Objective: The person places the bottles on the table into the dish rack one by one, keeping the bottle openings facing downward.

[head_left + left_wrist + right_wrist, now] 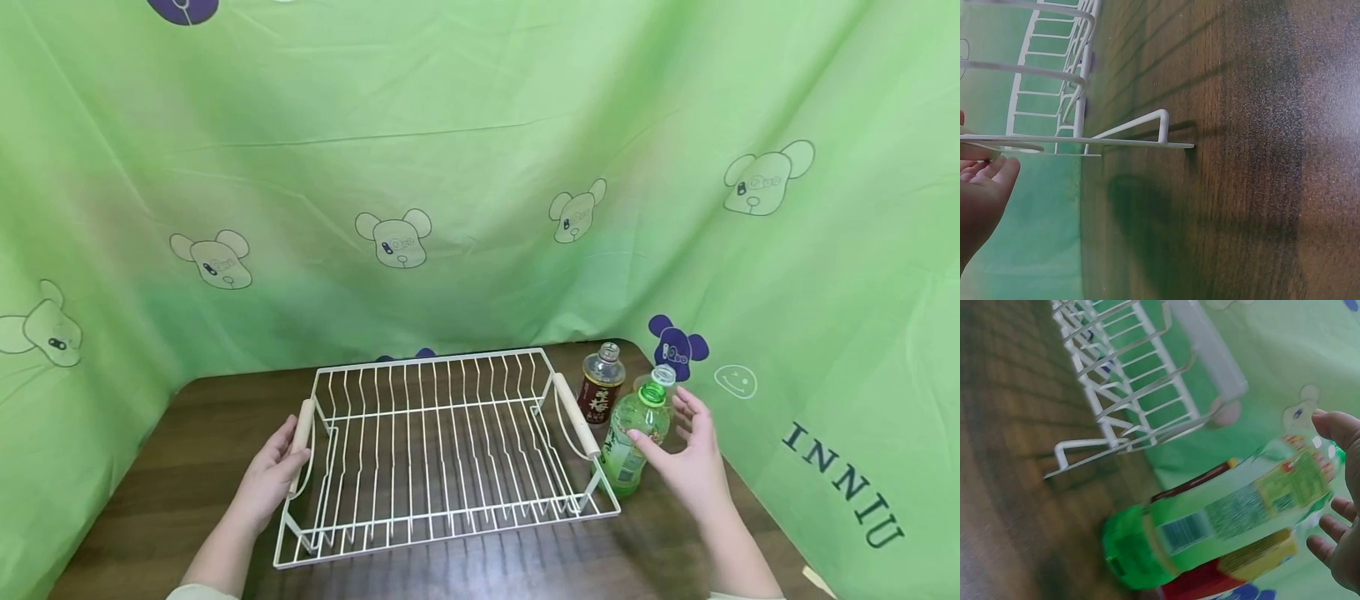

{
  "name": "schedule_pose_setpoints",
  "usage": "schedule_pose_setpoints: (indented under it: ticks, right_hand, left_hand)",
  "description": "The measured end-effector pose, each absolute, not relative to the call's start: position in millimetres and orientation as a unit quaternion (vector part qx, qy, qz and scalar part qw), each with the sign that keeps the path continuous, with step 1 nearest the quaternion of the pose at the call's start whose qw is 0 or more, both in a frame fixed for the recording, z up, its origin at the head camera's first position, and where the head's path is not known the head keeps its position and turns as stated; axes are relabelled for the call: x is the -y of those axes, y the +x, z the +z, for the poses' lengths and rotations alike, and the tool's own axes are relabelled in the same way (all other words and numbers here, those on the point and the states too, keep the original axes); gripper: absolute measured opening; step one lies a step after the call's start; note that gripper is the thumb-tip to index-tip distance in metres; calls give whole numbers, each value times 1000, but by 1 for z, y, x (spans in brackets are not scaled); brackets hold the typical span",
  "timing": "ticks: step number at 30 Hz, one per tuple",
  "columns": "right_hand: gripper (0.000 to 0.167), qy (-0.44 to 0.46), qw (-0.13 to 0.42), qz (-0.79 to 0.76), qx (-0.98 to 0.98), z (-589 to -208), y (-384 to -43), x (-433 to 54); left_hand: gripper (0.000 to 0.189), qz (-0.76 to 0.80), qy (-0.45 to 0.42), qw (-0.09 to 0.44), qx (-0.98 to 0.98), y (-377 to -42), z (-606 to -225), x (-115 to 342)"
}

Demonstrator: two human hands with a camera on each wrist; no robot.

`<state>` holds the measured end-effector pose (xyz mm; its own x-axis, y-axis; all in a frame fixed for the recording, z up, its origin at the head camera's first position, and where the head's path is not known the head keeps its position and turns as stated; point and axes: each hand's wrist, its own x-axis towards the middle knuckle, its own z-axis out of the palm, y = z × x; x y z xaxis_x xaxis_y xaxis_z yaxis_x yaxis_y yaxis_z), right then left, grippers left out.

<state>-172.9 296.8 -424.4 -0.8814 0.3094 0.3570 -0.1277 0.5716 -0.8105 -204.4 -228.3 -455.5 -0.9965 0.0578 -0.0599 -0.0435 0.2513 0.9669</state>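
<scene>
Bare forearms (227, 542) are seen nearest the camera. Table (165, 467) room is left beside and before the white rack (450, 540); on the right, bottles are crowded between its edge and the green cloth (480, 92). One wooden handle (304, 415) is held between the thumb and fingers of the left hand (268, 473). Just right of the rack, the green bottle (628, 446) is flanked by the right hand (692, 467), spread wide; whether contact is made cannot be told. A barcode (1186, 534) is shown on its label; "INNIU" is printed on the cloth.
</scene>
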Motion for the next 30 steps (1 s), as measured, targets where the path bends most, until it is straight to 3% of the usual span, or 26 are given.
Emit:
schedule_pose_setpoints:
  ticks: [21,30]
  right_hand:
    - [99,-94,204,470,853,-466,-181,-294]
    - [95,-95,235,485,837,-471,-186,-292]
  left_hand:
    - [66,610,-14,37,-791,-202,-456,228]
    - [65,614,-10,30,-789,-203,-457,227]
